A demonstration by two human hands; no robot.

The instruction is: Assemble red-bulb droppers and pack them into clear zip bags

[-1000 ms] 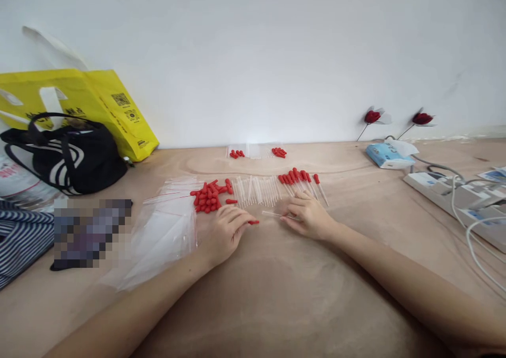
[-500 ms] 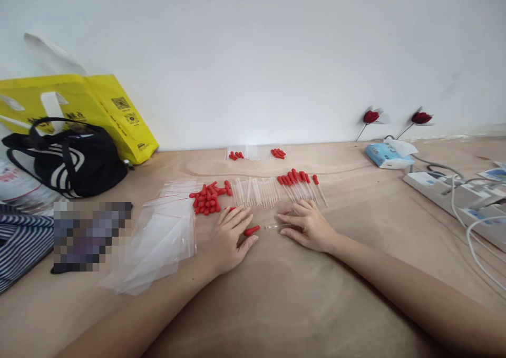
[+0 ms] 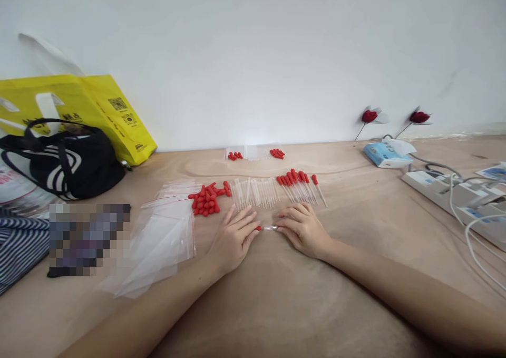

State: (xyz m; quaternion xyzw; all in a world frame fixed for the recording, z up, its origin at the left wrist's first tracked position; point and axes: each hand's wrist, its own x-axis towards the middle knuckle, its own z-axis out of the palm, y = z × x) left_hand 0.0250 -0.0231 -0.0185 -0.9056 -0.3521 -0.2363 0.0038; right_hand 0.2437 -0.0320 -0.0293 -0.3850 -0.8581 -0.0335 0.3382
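Low over the table, my left hand (image 3: 234,239) is closed round a red rubber bulb (image 3: 258,228), whose end peeks out past the thumb. Facing it, my right hand (image 3: 303,230) pinches a clear glass tube (image 3: 271,228); the tube points at the bulb, with a small gap between them. Behind the hands lie a pile of red bulbs (image 3: 206,200), a row of clear tubes (image 3: 255,193) and several tubes with red bulbs fitted (image 3: 300,184).
Clear plastic bags (image 3: 162,242) lie left of my left hand. Farther left are a black bag (image 3: 79,163) and a yellow bag (image 3: 126,118). A tissue pack (image 3: 387,154) and a power strip (image 3: 438,194) with cables sit at right. Small bagged bulbs (image 3: 277,153) lie by the wall.
My left hand has closed on the red bulb that lay beside its thumb. My right hand has shifted slightly left with the tube, bringing it nearer the bulb.
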